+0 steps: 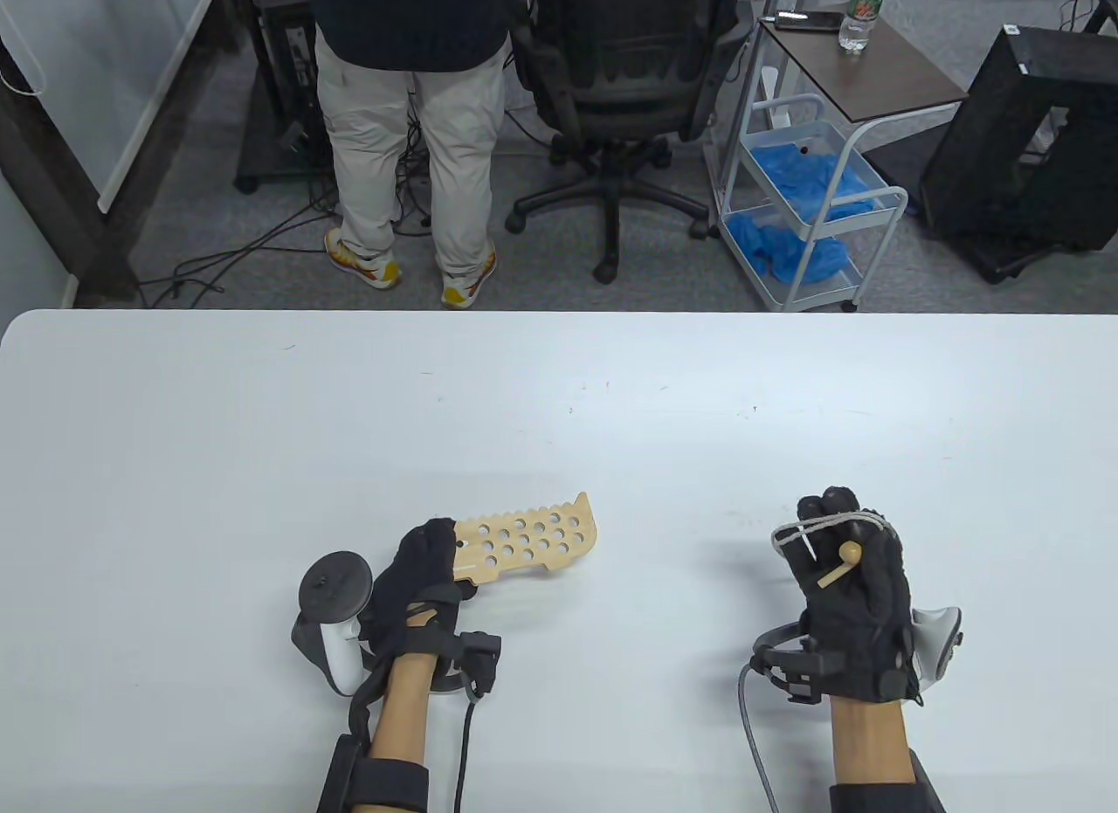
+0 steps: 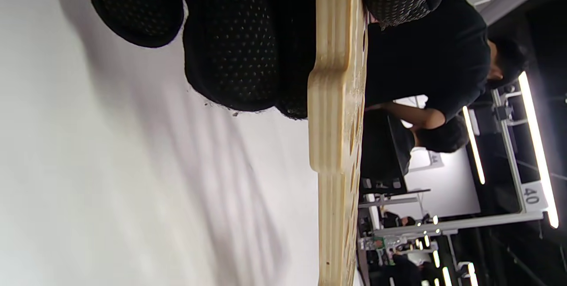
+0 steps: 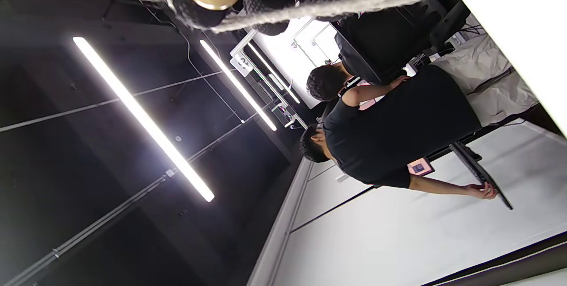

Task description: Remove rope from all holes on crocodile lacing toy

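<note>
My left hand (image 1: 425, 577) grips the toy (image 1: 533, 543) by one end, fingers (image 2: 239, 51) curled round it, holding it just above the bench (image 1: 559, 394), its holes bare. My right hand (image 1: 849, 577), well apart, is fisted on the rope (image 1: 808, 529) and its peg (image 1: 834, 568).

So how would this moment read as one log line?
left hand: holds toy | right hand: grips rope | holes: free of rope
</note>
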`<state>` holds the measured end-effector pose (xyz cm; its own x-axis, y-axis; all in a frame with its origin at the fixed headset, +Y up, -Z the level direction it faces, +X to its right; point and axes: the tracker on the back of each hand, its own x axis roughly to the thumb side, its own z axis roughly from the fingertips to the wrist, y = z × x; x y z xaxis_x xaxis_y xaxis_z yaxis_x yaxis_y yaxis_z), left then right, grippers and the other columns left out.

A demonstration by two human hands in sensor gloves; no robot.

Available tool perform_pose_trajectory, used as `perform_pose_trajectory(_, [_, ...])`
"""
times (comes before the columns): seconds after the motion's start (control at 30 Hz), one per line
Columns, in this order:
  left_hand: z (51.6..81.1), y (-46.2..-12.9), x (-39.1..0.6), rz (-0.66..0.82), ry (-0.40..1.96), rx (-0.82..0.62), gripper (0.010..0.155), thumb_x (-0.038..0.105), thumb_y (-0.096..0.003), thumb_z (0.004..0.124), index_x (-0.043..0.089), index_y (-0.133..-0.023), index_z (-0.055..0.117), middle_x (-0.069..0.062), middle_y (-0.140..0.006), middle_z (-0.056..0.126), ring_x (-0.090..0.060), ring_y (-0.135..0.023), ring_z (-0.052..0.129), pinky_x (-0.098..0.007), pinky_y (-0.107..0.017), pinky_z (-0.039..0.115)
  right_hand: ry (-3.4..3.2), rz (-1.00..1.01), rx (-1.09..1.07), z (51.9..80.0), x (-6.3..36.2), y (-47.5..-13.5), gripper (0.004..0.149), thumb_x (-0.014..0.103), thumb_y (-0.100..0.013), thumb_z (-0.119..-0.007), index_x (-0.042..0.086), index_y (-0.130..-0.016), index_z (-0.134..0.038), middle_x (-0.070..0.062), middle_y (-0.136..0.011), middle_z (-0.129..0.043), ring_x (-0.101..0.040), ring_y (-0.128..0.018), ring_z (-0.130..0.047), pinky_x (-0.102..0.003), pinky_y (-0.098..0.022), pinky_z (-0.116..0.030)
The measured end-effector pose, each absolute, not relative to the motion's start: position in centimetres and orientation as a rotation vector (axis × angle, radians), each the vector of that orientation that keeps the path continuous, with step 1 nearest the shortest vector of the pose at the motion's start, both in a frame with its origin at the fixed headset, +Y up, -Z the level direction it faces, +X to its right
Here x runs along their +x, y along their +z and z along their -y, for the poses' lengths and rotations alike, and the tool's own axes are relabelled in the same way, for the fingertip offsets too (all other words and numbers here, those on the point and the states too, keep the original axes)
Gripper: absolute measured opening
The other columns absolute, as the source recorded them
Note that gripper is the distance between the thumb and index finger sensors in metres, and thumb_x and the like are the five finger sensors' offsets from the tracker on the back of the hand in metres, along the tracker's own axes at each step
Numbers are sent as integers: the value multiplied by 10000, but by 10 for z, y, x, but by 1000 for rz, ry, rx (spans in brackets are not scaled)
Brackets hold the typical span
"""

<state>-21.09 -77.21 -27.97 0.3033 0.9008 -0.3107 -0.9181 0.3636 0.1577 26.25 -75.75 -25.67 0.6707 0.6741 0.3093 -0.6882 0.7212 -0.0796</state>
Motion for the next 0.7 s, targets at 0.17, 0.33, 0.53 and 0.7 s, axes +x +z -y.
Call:
perform_pose_trajectory(0.17, [771,-281,-207,-367,1061,-72,536,467,-511,721,195,-971,766,-31,-665,1040,-215,-505,1025,-516,-538,811,797,327,44,758,261,-257,400,401,-524,-698,186,-862,-688,-119,-1041,-633,-432,-955,-583,-702,-662,-480])
perform_pose_trajectory(0.33, [770,-281,-209,-426,909,-60,548,436,-500,770,219,-1002,736,-34,-730,1014,-220,-556,1000,-511,-534,804,846,325,49,757,261,-257,399,400,-522,-700,186,-859,-693,-122,-1046,-626,-451,-965,-535,-705,-662,-459])
perform_pose_trajectory(0.53, [762,-280,-207,-508,563,-37,484,408,-491,777,307,-964,800,-73,-864,915,-249,-690,911,-516,-571,765,940,333,-3,756,264,-256,399,393,-525,-695,178,-861,-683,-149,-1060,-573,-476,-968,-471,-708,-660,-426])
perform_pose_trajectory(0.7, [763,-279,-207,-582,425,-79,497,398,-498,759,273,-978,793,-109,-946,839,-282,-775,839,-538,-598,724,1125,350,-80,753,269,-252,400,386,-523,-693,174,-861,-675,-178,-1092,-454,-503,-978,-363,-727,-656,-348])
